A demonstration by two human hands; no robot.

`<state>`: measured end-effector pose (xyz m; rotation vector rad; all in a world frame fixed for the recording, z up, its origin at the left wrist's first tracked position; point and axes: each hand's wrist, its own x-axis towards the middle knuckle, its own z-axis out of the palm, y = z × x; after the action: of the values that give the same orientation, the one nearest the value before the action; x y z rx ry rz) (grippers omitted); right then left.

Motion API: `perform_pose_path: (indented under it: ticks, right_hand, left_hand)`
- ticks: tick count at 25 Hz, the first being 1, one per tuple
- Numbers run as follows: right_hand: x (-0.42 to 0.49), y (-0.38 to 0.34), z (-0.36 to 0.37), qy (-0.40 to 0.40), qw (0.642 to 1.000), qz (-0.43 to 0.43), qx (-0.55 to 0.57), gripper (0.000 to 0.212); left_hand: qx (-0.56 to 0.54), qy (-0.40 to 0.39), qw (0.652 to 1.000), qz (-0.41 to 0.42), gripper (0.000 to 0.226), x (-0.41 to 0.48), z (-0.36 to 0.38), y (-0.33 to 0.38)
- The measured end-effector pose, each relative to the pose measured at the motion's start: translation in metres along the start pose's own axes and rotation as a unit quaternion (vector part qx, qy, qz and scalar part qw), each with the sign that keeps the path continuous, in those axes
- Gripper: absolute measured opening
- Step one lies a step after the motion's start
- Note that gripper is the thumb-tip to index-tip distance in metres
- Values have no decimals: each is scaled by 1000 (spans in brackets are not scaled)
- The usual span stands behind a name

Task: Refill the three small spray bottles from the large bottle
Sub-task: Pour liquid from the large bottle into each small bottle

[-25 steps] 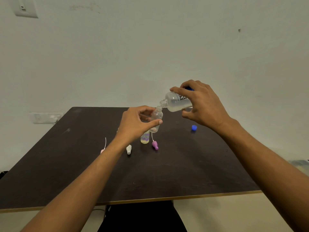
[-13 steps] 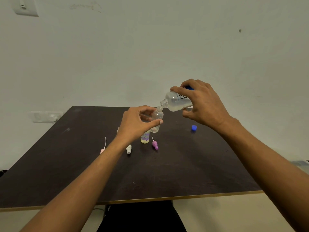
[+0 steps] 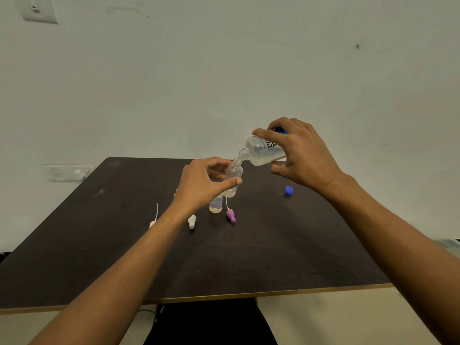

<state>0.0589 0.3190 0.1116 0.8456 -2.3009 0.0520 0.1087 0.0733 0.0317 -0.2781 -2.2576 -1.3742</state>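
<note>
My right hand [image 3: 302, 155] grips the large clear bottle [image 3: 261, 151], tipped so its open neck touches the mouth of a small clear spray bottle [image 3: 234, 179]. That small bottle is held above the table, pinched between the thumb and fingers of my left hand [image 3: 201, 186]. A second small bottle [image 3: 215, 205] with a purple print and yellowish liquid stands on the dark table [image 3: 273, 245] just below. Three loose spray heads lie near it: a pink one [image 3: 152, 223], a white one [image 3: 192, 221] and a purple one [image 3: 231, 215]. A third small bottle is hidden behind my left hand.
The large bottle's blue cap [image 3: 288, 190] lies on the table to the right. The table's back edge meets a pale wall. A wall socket [image 3: 67, 173] sits at the left beside the table. The front table edge [image 3: 249, 295] runs below my forearms.
Both hands and the two bottles have stayed almost still, neck to mouth. The large bottle has tipped a touch lower.
</note>
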Motion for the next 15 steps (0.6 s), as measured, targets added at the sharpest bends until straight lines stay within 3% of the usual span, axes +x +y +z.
perform_pose_path:
  ticks: [15]
  right_hand:
    - [-1, -2, -2, -3, 1000, -5, -8, 80]
  left_hand:
    - [6, 0, 1000, -9, 43, -1, 2, -3]
